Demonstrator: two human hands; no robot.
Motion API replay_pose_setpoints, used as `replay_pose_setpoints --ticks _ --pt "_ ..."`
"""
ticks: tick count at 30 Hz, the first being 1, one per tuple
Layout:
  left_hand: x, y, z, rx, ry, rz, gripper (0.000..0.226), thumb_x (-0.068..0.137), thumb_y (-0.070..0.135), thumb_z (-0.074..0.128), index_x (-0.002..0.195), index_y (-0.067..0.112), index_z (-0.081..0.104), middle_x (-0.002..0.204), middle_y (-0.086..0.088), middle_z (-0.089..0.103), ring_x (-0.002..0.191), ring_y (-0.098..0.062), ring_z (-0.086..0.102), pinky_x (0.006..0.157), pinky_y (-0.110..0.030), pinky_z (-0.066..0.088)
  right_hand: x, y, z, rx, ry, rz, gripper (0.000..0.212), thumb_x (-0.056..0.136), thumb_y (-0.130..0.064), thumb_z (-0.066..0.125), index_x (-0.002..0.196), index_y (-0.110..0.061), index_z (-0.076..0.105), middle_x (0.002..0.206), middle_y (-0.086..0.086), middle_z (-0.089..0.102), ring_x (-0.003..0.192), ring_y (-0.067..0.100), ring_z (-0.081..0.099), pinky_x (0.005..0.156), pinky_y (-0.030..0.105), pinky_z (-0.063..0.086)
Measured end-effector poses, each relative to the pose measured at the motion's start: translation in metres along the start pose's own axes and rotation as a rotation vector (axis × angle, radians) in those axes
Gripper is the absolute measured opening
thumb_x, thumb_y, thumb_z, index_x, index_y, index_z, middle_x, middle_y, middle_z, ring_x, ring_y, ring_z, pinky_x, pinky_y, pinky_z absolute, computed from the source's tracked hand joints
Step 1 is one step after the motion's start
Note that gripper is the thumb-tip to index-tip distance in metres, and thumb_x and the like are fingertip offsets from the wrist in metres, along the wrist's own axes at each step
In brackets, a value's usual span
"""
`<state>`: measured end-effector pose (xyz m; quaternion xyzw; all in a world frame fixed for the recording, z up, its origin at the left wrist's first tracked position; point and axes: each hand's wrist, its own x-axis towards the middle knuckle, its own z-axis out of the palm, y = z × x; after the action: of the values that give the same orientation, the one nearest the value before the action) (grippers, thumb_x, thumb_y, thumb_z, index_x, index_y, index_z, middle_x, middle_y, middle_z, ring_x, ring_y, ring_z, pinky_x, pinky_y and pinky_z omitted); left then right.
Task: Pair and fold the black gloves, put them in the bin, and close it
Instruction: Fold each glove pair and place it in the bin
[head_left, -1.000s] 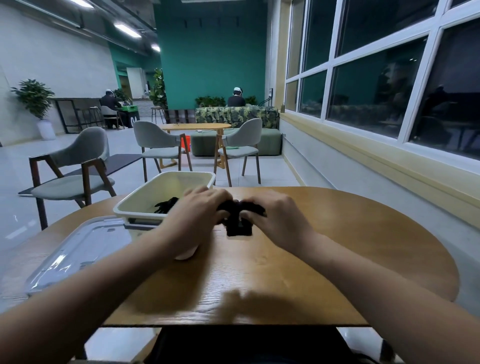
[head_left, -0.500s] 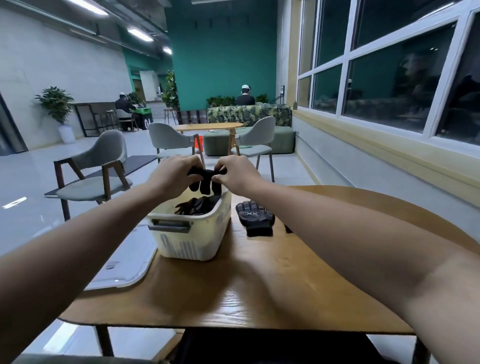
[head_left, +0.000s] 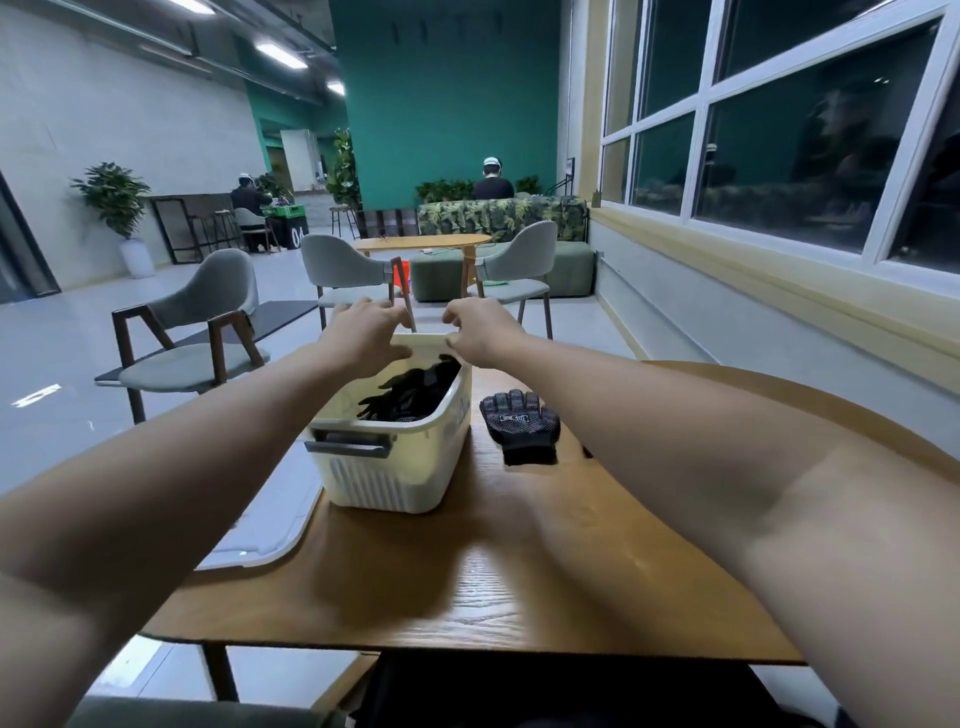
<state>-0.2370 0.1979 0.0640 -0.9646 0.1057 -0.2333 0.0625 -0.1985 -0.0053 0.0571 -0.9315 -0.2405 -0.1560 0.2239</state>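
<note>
Left hand (head_left: 363, 335) and right hand (head_left: 480, 335) hung over the bin (head_left: 384, 478), each grip slack and empty — the black glove (head_left: 519, 423) on the surface (head_left: 519, 571) looked soft, light, best pinched at its cuff.

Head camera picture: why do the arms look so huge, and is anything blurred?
Head view: the wide-angle lens swells the near forearms and tilts the window; left hand and right hand look slightly soft; arm shadows fall on the table.
</note>
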Motion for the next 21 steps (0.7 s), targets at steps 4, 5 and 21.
replay_pose_setpoints --ticks 4,5,21 --pt "0.000 0.010 -0.005 -0.061 0.054 0.001 0.032 0.096 0.043 0.073 0.123 0.028 0.068 0.122 0.000 0.070 0.117 -0.030 0.059 0.095 -0.047 0.045 -0.010 0.020 -0.012 -0.018 -0.024 0.005 0.034 0.097 -0.017 0.061 0.130 -0.021 0.069 0.132 0.006 0.069 0.119 0.028 0.064 0.100 0.043 0.055" --pt "0.000 0.015 -0.007 -0.079 0.074 0.005 0.028 0.096 0.040 0.073 0.120 0.027 0.070 0.119 0.000 0.070 0.115 -0.030 0.060 0.094 -0.047 0.047 -0.013 0.026 -0.015 -0.030 -0.027 0.005 0.033 0.097 -0.016 0.061 0.129 -0.020 0.070 0.130 0.006 0.069 0.116 0.028 0.064 0.096 0.041 0.056" --pt "0.009 0.157 0.008 -0.028 -0.043 0.196 0.024 0.094 0.019 0.072 0.118 0.023 0.070 0.112 0.000 0.073 0.100 -0.027 0.069 0.079 -0.036 0.057 -0.105 0.144 -0.029 -0.108 -0.177 0.126 0.016 0.094 -0.020 0.071 0.107 -0.022 0.079 0.104 0.001 0.077 0.099 0.019 0.071 0.090 0.033 0.057"
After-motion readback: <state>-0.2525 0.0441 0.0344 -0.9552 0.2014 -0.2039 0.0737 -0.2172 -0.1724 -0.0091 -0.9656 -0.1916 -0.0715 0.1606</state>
